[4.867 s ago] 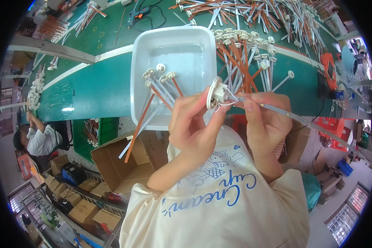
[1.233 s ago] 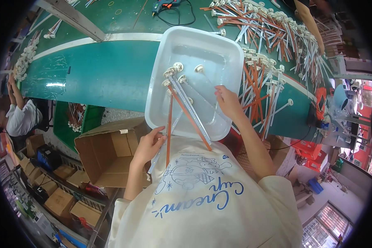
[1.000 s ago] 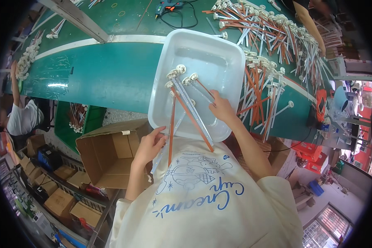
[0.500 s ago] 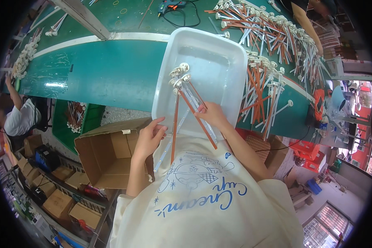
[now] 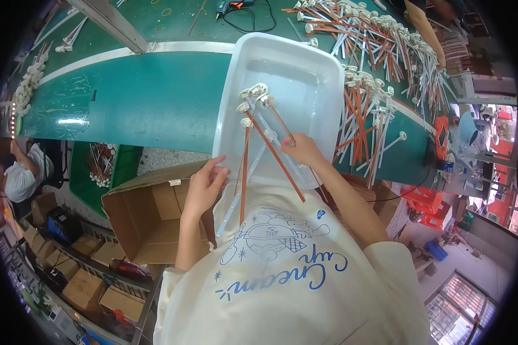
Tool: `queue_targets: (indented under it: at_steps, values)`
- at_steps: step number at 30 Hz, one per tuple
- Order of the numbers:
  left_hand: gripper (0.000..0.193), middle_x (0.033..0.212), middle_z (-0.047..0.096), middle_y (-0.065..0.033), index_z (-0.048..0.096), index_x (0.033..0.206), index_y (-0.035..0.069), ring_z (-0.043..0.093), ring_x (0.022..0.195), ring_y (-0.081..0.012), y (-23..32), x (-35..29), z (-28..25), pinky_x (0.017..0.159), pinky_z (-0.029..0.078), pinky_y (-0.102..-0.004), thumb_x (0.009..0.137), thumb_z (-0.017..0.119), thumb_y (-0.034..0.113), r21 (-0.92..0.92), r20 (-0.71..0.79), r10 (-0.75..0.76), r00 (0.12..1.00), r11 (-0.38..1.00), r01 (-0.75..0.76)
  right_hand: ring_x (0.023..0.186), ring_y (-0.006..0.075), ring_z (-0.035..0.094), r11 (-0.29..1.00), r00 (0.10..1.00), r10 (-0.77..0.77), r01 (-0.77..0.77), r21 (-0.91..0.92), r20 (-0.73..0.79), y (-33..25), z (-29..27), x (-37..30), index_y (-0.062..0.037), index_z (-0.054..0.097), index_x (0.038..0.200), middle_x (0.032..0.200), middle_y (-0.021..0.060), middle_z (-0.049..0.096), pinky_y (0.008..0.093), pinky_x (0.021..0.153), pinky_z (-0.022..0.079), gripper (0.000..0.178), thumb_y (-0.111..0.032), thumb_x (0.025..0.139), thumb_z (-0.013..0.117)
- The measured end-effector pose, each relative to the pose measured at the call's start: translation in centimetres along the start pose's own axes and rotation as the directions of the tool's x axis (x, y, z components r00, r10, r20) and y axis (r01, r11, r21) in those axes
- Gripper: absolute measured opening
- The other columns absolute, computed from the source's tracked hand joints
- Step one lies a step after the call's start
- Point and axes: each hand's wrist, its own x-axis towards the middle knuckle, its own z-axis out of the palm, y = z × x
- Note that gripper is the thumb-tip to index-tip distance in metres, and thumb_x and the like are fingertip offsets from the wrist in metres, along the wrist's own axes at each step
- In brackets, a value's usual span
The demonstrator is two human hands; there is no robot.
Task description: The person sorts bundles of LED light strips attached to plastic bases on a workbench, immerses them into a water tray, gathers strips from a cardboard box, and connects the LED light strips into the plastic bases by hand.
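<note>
A white plastic basin (image 5: 322, 75) sits in front of me, its near edge against my apron. Several narrow LED strips (image 5: 244, 172), brown on one face and white with small dots on the other, lean in it with white round heads (image 5: 259, 91) at their far ends. Their near ends hang over the rim onto the apron. My right hand (image 5: 305, 152) is closed over the basin's right side, pinching one strip (image 5: 282, 123) partway down its length. To the left of the strips, my left hand (image 5: 206, 185) holds nothing, with its fingers apart at the basin's near left rim.
Piles of similar strips (image 5: 362, 126) cover the green table (image 5: 155, 98) right of the basin. A glue gun (image 5: 229, 7) with a black cord lies at the back. An open cardboard box (image 5: 149, 224) and a green crate (image 5: 129, 167) stand left. Other people work at both sides.
The strip in my right hand has shifted slightly right, and the heads have spread a little. At the far left, a row of lit dots now shows by another person's hand.
</note>
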Motion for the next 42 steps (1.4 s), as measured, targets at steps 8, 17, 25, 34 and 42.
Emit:
queue_targets:
  at_steps: [8, 17, 25, 34, 42]
  values:
    - [0.034, 0.086, 0.065, -0.0104, 0.049, 0.119, 0.000, 0.062, 0.071, -0.0114, -0.4, 0.5, -0.1, 0.066, 0.050, -0.0247, 0.087, 0.052, 0.012, -0.030, 0.012, -0.005, 1.000, 1.000, 0.005, 0.061, 0.0217, 0.056, 0.896, 0.961, 0.234, -0.271, 0.351, 0.146, -1.9, -1.6, 0.5, 0.0000, 0.055, 0.082, 0.068, 0.0104, 0.056, 0.0341, 0.058, 0.044, 0.030, -0.030, 0.082, 0.054]
    - [0.034, 0.087, 0.064, -0.0108, 0.049, 0.119, 0.000, 0.062, 0.072, -0.0122, -0.1, 0.8, -0.6, 0.066, 0.050, -0.0248, 0.087, 0.052, 0.011, -0.034, -0.002, -0.003, 1.000, 0.999, 0.003, 0.064, 0.0186, 0.056, 0.988, 0.977, 0.148, -0.153, 0.015, 0.156, -2.0, 0.7, -1.1, -0.0003, 0.056, 0.084, 0.072, 0.0106, 0.056, 0.0307, 0.059, 0.044, 0.033, -0.032, 0.078, 0.061]
    - [0.034, 0.086, 0.064, -0.0097, 0.048, 0.120, -0.001, 0.061, 0.070, -0.0114, -0.6, 0.8, -1.3, 0.067, 0.050, -0.0240, 0.087, 0.052, 0.010, -0.052, -0.033, -0.004, 0.999, 0.999, 0.002, 0.050, 0.0115, 0.044, 0.905, 0.934, 0.283, -0.335, 0.263, 0.218, -3.0, 0.7, -0.5, 0.0005, 0.050, 0.096, 0.064, 0.0026, 0.046, 0.0250, 0.041, 0.036, 0.025, -0.021, 0.084, 0.050]
    - [0.034, 0.088, 0.063, -0.0080, 0.048, 0.121, 0.001, 0.058, 0.072, -0.0110, -1.0, 0.5, -2.6, 0.067, 0.050, -0.0242, 0.088, 0.051, 0.011, -0.095, -0.088, -0.019, 0.996, 0.995, 0.010, 0.045, 0.0110, 0.042, 0.845, 0.901, 0.333, -0.416, 0.336, 0.277, -5.2, 3.9, -0.8, 0.0015, 0.049, 0.090, 0.064, 0.0043, 0.048, 0.0253, 0.038, 0.033, 0.031, -0.025, 0.078, 0.060]
    - [0.036, 0.089, 0.062, -0.0074, 0.048, 0.122, 0.002, 0.057, 0.073, -0.0107, -1.2, 0.5, -3.8, 0.067, 0.049, -0.0238, 0.088, 0.051, 0.013, -0.105, -0.109, -0.015, 0.994, 0.994, 0.004, 0.050, 0.0124, 0.045, 0.728, 0.915, 0.342, -0.401, 0.556, 0.212, -5.4, 5.7, -0.2, -0.0002, 0.049, 0.088, 0.070, 0.0038, 0.050, 0.0278, 0.050, 0.047, 0.024, -0.021, 0.078, 0.055]
